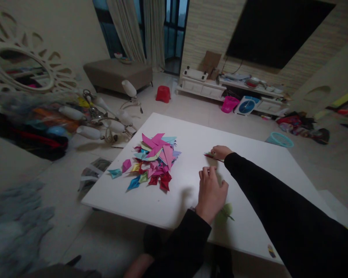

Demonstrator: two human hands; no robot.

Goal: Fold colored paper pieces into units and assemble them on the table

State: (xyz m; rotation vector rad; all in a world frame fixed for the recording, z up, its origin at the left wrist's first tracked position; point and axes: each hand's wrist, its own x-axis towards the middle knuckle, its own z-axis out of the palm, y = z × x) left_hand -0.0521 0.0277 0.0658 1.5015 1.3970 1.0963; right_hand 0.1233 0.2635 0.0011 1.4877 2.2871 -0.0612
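My right hand (220, 151) is closed over several thin dark sticks (208, 155), maybe pencils, low over the white table (185, 127). Their reddish and greenish ends stick out to the left, and a thin length shows below the palm. Nearer to me, my left hand (211, 193) hovers with loosely curled fingers and the thumb apart, holding nothing visible. Beside its wrist lies a green leaf-like piece (227, 210), partly in shadow. Left of both hands is a pile of folded paper shapes, with a pink paper pinwheel (156, 144) on top and a blue folded piece (133, 183) at its front.
A small dark and yellow item (271, 251) lies near the table's front right corner. Lamp arms with white shades (89, 132) stand close by the left edge. Beyond the table are a red stool (162, 94), a pink basket (230, 104) and a light blue basket (280, 139).
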